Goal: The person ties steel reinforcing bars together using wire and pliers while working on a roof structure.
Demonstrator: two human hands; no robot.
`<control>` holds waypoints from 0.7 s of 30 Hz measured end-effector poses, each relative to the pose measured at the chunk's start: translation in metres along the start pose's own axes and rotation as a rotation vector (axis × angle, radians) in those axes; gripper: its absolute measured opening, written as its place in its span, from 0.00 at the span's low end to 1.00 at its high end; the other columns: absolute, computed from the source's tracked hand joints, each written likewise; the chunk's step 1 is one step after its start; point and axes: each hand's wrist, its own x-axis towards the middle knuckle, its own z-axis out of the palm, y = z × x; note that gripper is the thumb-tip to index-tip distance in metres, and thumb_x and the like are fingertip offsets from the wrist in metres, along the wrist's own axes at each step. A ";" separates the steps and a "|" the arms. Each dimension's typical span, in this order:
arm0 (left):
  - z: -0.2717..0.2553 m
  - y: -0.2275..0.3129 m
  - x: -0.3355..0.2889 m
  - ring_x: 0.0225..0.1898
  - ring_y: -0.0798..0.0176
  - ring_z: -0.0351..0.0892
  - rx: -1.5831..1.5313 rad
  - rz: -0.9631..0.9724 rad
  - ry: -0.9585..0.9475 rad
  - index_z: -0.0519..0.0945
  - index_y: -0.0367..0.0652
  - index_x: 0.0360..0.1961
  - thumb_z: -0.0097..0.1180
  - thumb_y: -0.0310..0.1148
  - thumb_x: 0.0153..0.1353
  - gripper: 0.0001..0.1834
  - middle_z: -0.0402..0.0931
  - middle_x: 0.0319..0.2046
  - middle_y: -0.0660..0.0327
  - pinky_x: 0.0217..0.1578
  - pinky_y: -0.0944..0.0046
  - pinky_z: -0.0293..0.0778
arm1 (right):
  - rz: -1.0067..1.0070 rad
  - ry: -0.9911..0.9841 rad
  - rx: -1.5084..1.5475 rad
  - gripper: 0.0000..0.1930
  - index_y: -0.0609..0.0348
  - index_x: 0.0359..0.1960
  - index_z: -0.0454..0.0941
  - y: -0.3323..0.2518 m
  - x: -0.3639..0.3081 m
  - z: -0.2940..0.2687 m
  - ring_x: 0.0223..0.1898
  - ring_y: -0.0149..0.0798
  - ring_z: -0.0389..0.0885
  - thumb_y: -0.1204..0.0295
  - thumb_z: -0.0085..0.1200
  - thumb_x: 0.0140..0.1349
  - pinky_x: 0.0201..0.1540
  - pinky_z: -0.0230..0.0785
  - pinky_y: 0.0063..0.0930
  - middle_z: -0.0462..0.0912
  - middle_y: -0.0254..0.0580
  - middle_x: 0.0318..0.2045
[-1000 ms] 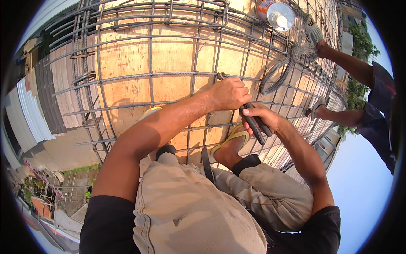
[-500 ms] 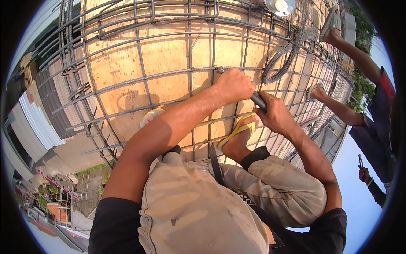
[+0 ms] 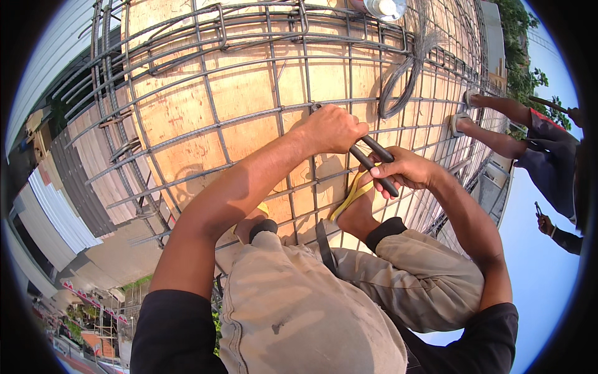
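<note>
My left hand [image 3: 337,128] is closed in a fist round the upper part of a pair of pincers. A small end pokes out past the fist at a crossing of the steel bars; the jaws are mostly hidden. Two black pincer handles [image 3: 375,167] slant down to the right, spread apart. My right hand [image 3: 408,169] grips them, its thumb over the lower handle. Beneath both hands lies a rebar grid [image 3: 249,115] above plywood [image 3: 246,87]. A looped bundle of tie wire [image 3: 392,93] rests on the grid right of my left hand.
My foot in a yellow flip-flop [image 3: 354,201] stands on the grid. A clear container [image 3: 386,9] sits at the far edge. Rebar ends [image 3: 121,177] stick out leftward beside a drop to rooftops. A person in dark clothes [image 3: 548,168] stands at right, holding a tool.
The pincer handles have gone from together to spread apart, and my right hand has shifted slightly down. The person at right has moved a foot. The view has shifted slightly.
</note>
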 end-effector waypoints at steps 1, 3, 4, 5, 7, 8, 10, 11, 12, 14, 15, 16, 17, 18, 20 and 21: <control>0.002 0.002 0.002 0.30 0.51 0.85 0.031 -0.106 -0.055 0.78 0.43 0.28 0.58 0.33 0.54 0.05 0.81 0.23 0.57 0.31 0.51 0.78 | -0.037 0.190 -0.338 0.26 0.69 0.52 0.71 -0.012 -0.003 0.000 0.26 0.38 0.83 0.63 0.63 0.59 0.27 0.77 0.29 0.80 0.43 0.29; 0.004 0.004 0.012 0.33 0.50 0.85 0.047 -0.281 -0.104 0.81 0.44 0.30 0.55 0.35 0.56 0.07 0.82 0.24 0.53 0.35 0.51 0.79 | -0.262 0.668 -1.014 0.28 0.67 0.51 0.72 -0.005 -0.001 0.003 0.33 0.45 0.84 0.62 0.66 0.53 0.34 0.77 0.37 0.80 0.49 0.33; 0.002 0.004 0.016 0.33 0.50 0.85 0.042 -0.265 -0.114 0.81 0.44 0.30 0.55 0.35 0.56 0.07 0.82 0.24 0.53 0.35 0.51 0.79 | -0.456 0.956 -1.346 0.29 0.66 0.50 0.73 -0.003 -0.001 0.016 0.37 0.48 0.84 0.62 0.67 0.50 0.38 0.77 0.41 0.80 0.52 0.35; -0.001 0.004 0.019 0.33 0.49 0.85 0.008 -0.334 -0.102 0.82 0.45 0.31 0.55 0.34 0.56 0.07 0.82 0.25 0.53 0.36 0.50 0.79 | -0.355 1.037 -1.432 0.26 0.63 0.48 0.74 -0.009 -0.004 0.028 0.46 0.51 0.81 0.61 0.66 0.51 0.45 0.75 0.46 0.79 0.57 0.40; -0.003 0.007 0.025 0.34 0.48 0.85 -0.046 -0.405 -0.117 0.84 0.48 0.34 0.55 0.33 0.55 0.08 0.83 0.25 0.52 0.38 0.50 0.79 | -0.332 1.070 -1.405 0.22 0.63 0.44 0.75 -0.002 0.005 0.012 0.37 0.54 0.84 0.61 0.65 0.52 0.41 0.76 0.47 0.81 0.55 0.33; -0.004 0.010 0.028 0.34 0.48 0.85 -0.052 -0.386 -0.124 0.84 0.48 0.34 0.55 0.33 0.55 0.08 0.83 0.25 0.52 0.38 0.50 0.79 | -0.332 1.070 -1.375 0.22 0.63 0.43 0.75 0.006 0.009 0.001 0.33 0.55 0.84 0.61 0.64 0.53 0.40 0.77 0.47 0.81 0.55 0.30; -0.006 0.012 0.029 0.34 0.49 0.85 -0.058 -0.436 -0.235 0.84 0.48 0.34 0.55 0.33 0.55 0.08 0.83 0.26 0.54 0.38 0.51 0.79 | -0.393 1.078 -1.303 0.19 0.64 0.38 0.77 0.007 0.010 0.004 0.29 0.58 0.83 0.60 0.64 0.54 0.35 0.76 0.47 0.81 0.55 0.24; -0.001 0.011 0.027 0.34 0.49 0.84 -0.044 -0.437 -0.215 0.83 0.47 0.34 0.58 0.33 0.52 0.08 0.83 0.27 0.55 0.39 0.51 0.78 | -0.309 0.915 -1.168 0.19 0.65 0.36 0.78 0.005 0.009 0.005 0.29 0.57 0.84 0.59 0.64 0.55 0.34 0.75 0.46 0.81 0.56 0.24; 0.000 0.009 0.021 0.34 0.49 0.84 -0.044 -0.426 -0.214 0.83 0.47 0.34 0.58 0.33 0.52 0.08 0.83 0.27 0.55 0.39 0.51 0.78 | -0.230 0.757 -1.031 0.19 0.66 0.34 0.78 0.003 0.009 0.006 0.29 0.56 0.84 0.58 0.63 0.56 0.33 0.75 0.45 0.81 0.57 0.23; -0.003 0.005 -0.001 0.35 0.49 0.83 -0.038 -0.120 -0.032 0.82 0.47 0.36 0.62 0.32 0.46 0.12 0.83 0.30 0.56 0.39 0.53 0.78 | -0.064 0.512 -0.713 0.26 0.65 0.27 0.77 0.012 0.014 0.011 0.22 0.39 0.78 0.49 0.61 0.60 0.24 0.70 0.36 0.77 0.45 0.18; -0.012 0.000 -0.013 0.39 0.52 0.81 -0.068 -0.088 -0.033 0.79 0.45 0.37 0.64 0.30 0.41 0.17 0.82 0.34 0.59 0.43 0.54 0.76 | -0.004 0.402 -0.408 0.25 0.62 0.29 0.76 0.012 0.019 0.025 0.22 0.33 0.76 0.48 0.60 0.61 0.20 0.64 0.30 0.74 0.39 0.18; -0.013 0.001 -0.021 0.39 0.52 0.81 -0.067 -0.085 -0.026 0.79 0.45 0.37 0.64 0.30 0.41 0.17 0.82 0.34 0.59 0.43 0.54 0.76 | 0.055 0.290 -0.107 0.24 0.59 0.30 0.75 0.014 0.020 0.037 0.22 0.27 0.73 0.47 0.58 0.62 0.16 0.59 0.25 0.72 0.33 0.19; -0.012 0.005 -0.031 0.40 0.53 0.80 -0.041 0.018 0.145 0.78 0.44 0.36 0.64 0.29 0.40 0.17 0.80 0.35 0.60 0.45 0.54 0.74 | 0.089 0.092 0.224 0.23 0.56 0.33 0.74 0.018 0.022 0.039 0.22 0.24 0.71 0.46 0.56 0.64 0.15 0.55 0.20 0.70 0.29 0.20; -0.007 0.009 -0.036 0.42 0.55 0.79 -0.017 0.112 0.313 0.77 0.44 0.36 0.64 0.29 0.39 0.18 0.79 0.35 0.62 0.47 0.54 0.72 | 0.128 -0.117 0.551 0.22 0.52 0.35 0.73 0.025 0.025 0.038 0.22 0.21 0.70 0.45 0.54 0.65 0.14 0.51 0.16 0.68 0.25 0.21; 0.005 0.018 -0.039 0.42 0.57 0.77 0.017 0.122 0.300 0.76 0.43 0.34 0.65 0.29 0.40 0.17 0.76 0.34 0.64 0.46 0.54 0.70 | 0.163 -0.348 0.886 0.20 0.52 0.38 0.71 0.049 0.033 0.043 0.22 0.24 0.71 0.46 0.51 0.68 0.14 0.55 0.15 0.69 0.27 0.22; 0.011 0.018 -0.036 0.40 0.58 0.77 0.047 0.132 0.287 0.76 0.44 0.33 0.65 0.30 0.42 0.15 0.76 0.32 0.65 0.43 0.55 0.70 | 0.155 -0.312 0.769 0.20 0.52 0.40 0.72 0.050 0.033 0.040 0.24 0.26 0.71 0.47 0.50 0.69 0.15 0.56 0.17 0.70 0.30 0.23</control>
